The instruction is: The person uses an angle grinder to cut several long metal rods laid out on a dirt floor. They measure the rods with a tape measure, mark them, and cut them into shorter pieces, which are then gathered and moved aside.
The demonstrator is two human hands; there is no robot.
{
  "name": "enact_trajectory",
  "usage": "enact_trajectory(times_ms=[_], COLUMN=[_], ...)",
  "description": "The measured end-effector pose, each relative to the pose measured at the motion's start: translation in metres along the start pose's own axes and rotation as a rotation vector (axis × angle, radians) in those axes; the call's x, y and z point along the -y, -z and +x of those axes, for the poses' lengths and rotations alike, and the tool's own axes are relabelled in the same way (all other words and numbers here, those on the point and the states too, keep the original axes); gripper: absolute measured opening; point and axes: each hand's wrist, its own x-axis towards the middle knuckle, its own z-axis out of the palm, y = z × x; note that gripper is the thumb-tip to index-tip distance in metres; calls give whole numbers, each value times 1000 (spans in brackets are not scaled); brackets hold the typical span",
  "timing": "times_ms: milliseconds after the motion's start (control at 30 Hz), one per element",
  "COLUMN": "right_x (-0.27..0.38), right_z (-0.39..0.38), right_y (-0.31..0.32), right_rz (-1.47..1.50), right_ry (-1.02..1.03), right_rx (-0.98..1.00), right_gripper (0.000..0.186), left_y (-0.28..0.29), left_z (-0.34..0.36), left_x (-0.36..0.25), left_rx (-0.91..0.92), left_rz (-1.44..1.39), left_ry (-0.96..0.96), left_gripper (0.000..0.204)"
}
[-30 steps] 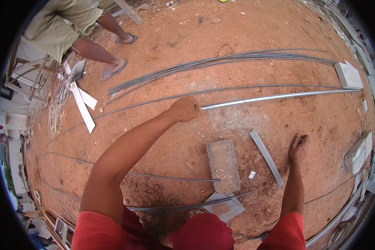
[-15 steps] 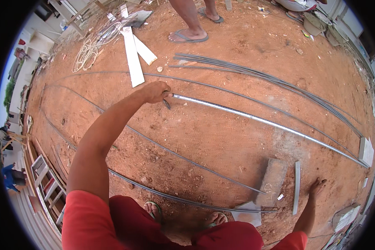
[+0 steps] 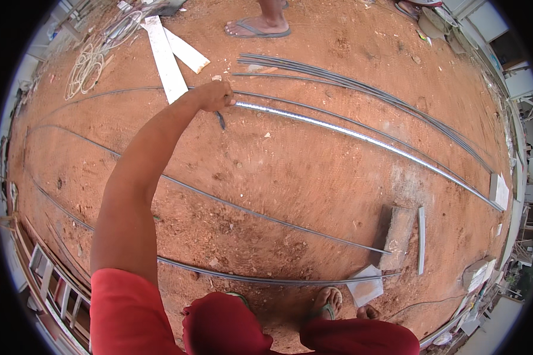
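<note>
My left hand is closed at the near end of a tape measure, and a short dark strap-like piece hangs below the fist. The pale blade stretches to the right, ending beside a light block. Whatever else sits inside the fist is hidden. Low in the view, next to my right knee, a small part of what looks like my right hand shows; its fingers are mostly hidden. Just beyond the tape runs a thin grey steel rod.
Several more rods lie beyond, with others nearer me. White boards and coiled hose lie far left. A concrete block, grey strip and flat slab lie right. Another person's sandalled foot stands ahead.
My right hand has drawn in from the far right toward my knee. My left hand still grips the tape measure. The view has shifted, and my right foot has moved right.
</note>
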Motion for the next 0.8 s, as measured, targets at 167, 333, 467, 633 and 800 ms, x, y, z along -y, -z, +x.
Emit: enact_trajectory(times_ms=[167, 333, 467, 633, 800], right_x=[-49, -65, -88, -50, -65], right_z=[-7, -3, 6, 4, 7], right_y=[-56, -63, -54, -47, -48], right_rz=[-132, -172, -181, -231, -248], right_ry=[-74, -86, -93, -94, -74], right_rx=[60, 82, 104, 166, 164], right_gripper=[40, 41, 42, 42, 44], left_y=[-18, -17, -19, -17, -16], left_z=[28, 34, 27, 28, 37], left_x=[23, 15, 23, 27, 30], left_rx=[-104, -86, -145, -158, -131], left_rz=[-57, -70, -49, -8, -9], left_ry=[-129, -101, -94, -59, -50], left_gripper=[41, 40, 41, 44, 44])
